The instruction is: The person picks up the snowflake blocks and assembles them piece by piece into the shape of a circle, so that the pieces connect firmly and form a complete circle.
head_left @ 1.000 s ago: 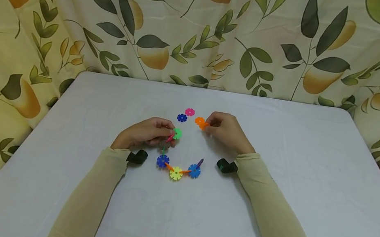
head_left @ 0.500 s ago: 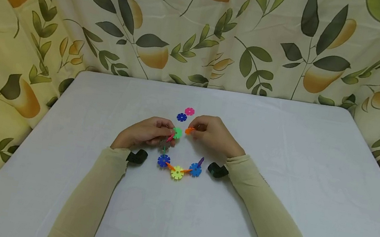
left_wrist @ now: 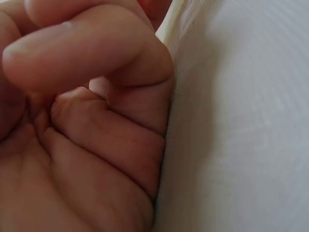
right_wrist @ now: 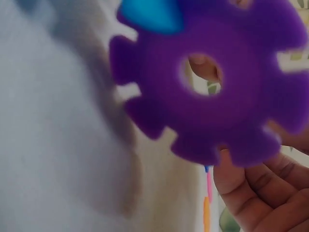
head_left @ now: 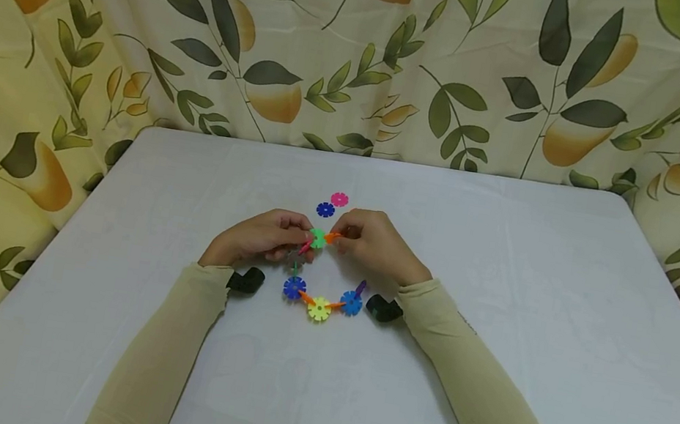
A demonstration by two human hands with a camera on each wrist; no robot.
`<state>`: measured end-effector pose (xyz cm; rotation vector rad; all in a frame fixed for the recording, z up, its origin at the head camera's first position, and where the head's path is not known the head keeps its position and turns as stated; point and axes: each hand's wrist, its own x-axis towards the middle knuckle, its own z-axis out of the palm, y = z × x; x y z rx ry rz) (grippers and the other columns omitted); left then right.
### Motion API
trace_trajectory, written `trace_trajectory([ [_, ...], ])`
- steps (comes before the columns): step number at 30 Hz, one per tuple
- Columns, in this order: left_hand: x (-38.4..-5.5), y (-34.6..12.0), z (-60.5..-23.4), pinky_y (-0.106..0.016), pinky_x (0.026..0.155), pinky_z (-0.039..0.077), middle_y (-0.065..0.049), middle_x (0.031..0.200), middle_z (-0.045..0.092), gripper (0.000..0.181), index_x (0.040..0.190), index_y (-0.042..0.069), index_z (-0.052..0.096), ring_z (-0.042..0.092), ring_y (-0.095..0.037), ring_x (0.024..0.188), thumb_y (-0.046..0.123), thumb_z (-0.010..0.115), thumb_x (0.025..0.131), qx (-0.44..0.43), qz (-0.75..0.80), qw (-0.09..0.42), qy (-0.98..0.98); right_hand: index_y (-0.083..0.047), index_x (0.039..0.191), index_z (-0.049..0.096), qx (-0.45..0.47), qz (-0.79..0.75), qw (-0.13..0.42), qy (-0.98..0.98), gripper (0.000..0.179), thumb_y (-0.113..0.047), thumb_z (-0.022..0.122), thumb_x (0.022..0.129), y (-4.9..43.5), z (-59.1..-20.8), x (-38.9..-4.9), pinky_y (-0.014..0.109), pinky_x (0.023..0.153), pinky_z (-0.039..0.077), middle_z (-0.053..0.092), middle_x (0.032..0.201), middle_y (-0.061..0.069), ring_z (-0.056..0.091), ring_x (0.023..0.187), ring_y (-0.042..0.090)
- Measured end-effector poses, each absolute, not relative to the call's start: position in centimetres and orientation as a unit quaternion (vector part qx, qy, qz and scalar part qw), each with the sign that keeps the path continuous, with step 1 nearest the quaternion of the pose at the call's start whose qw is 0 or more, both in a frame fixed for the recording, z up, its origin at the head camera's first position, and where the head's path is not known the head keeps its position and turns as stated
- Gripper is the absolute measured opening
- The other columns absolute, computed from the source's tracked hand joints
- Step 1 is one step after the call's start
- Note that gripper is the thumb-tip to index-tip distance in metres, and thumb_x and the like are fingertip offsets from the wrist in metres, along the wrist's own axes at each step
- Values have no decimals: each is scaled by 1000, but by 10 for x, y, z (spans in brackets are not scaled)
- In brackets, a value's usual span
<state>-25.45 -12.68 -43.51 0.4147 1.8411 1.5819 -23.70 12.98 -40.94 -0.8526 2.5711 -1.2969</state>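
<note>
My left hand [head_left: 270, 234] pinches a green notched interlocking disc [head_left: 318, 239] at the end of a linked chain. From there the chain curves toward me through a pink disc [head_left: 306, 246], a dark blue disc [head_left: 294, 288], a yellow disc [head_left: 319, 309], a light blue disc [head_left: 351, 303] and a purple disc [head_left: 360, 288]. Between finger and thumb, my right hand [head_left: 381, 244] pinches an orange disc [head_left: 332, 238], right at the green one's edge. The right wrist view has the purple disc large in front, partly covering the right hand [right_wrist: 275, 188]. Curled fingers fill the left wrist view; their held disc is hidden.
Beyond the hands, a loose blue disc [head_left: 325, 210] and a loose pink disc [head_left: 339, 199] lie on the white-covered table [head_left: 537, 273]. Black wrist cameras sit under both wrists, the right one [head_left: 384, 309] close to the chain's purple end. A patterned curtain [head_left: 403, 66] hangs behind.
The right hand has brought an orange disc left and toward me, up to the green disc's edge. The left hand has stayed in place; the chain's near part has shifted slightly right.
</note>
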Motion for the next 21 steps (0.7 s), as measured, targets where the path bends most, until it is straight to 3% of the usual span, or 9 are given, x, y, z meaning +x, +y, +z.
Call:
trace_trajectory([
  [8, -253, -126, -435, -21, 48, 33, -17, 102, 78, 13, 109, 0, 62, 43, -13, 55, 11, 57, 112, 164, 605, 330, 706, -3, 92, 78, -288, -426, 53, 856, 14, 10, 73, 93, 128, -414, -237, 37, 79, 52, 71, 86, 3, 61, 85, 23],
  [16, -253, -125, -435, -21, 49, 33, -16, 100, 79, 11, 108, 0, 61, 43, -12, 56, 7, 54, 111, 171, 594, 322, 717, 2, 90, 78, -326, -419, 23, 847, 14, 14, 72, 91, 126, -415, -236, 36, 80, 53, 72, 91, 16, 63, 86, 24],
  [21, -253, -123, -436, -22, 49, 31, -18, 98, 79, 14, 106, 0, 64, 43, -14, 56, 10, 56, 111, 162, 585, 323, 726, 1, 90, 78, -354, -397, 6, 847, 14, 13, 73, 92, 123, -416, -235, 37, 80, 54, 73, 89, 7, 64, 86, 22],
])
